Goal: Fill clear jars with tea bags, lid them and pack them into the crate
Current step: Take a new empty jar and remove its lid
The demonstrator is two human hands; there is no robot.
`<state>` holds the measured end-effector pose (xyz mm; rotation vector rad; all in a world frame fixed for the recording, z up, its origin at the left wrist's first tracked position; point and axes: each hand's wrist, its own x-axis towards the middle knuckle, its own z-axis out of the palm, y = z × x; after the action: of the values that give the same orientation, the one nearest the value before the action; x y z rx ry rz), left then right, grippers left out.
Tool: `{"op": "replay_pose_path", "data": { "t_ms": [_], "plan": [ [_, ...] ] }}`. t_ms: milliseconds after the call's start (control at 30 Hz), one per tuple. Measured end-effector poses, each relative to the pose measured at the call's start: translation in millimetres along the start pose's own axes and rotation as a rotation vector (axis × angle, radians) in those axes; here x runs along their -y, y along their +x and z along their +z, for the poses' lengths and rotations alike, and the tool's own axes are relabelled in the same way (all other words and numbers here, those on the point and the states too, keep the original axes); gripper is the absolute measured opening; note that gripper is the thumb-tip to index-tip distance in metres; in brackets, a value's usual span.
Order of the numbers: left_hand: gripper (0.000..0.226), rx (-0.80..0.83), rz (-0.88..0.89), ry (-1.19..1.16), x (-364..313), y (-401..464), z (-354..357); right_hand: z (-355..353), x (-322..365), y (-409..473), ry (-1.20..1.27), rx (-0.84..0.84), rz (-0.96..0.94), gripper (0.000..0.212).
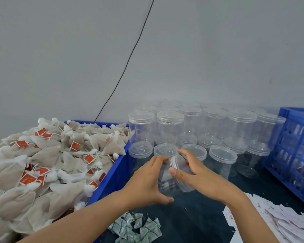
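My left hand (148, 181) grips a clear jar (167, 183) that stands on the dark table, fingers round its far side and thumb near its base. My right hand (191, 168) holds the jar's clear lid (180, 165), tilted up off the jar mouth. The jar looks empty apart from a small slip inside. A heap of grey tea bags with red tags (47, 160) fills the blue bin (112, 171) on the left. The blue crate (295, 151) stands at the right edge, with jars showing through its wall.
Several lidded empty jars (207, 130) are stacked two high behind my hands, against the grey wall. Small green-and-white sachets (137, 228) lie near the front of the table. White paper slips (277, 223) are piled at the lower right. A black cable (130, 58) runs down the wall.
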<state>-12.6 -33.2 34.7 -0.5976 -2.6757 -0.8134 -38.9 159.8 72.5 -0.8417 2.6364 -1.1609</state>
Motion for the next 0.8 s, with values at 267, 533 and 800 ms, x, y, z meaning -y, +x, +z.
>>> {"op": "replay_pose_path", "data": {
  "t_ms": [267,533,800],
  "plan": [
    [0.101,0.134,-0.087,-0.229,2,2,1,-22,1,-11,-0.127,0.163,-0.246,0.09],
    [0.093,0.019,-0.033,-0.075,4,0,1,0,-2,-3,-0.033,0.119,-0.06,0.095],
    [0.097,0.165,-0.121,-0.191,8,2,5,-16,-8,-6,-0.136,0.162,-0.219,0.084]
  ]
}}
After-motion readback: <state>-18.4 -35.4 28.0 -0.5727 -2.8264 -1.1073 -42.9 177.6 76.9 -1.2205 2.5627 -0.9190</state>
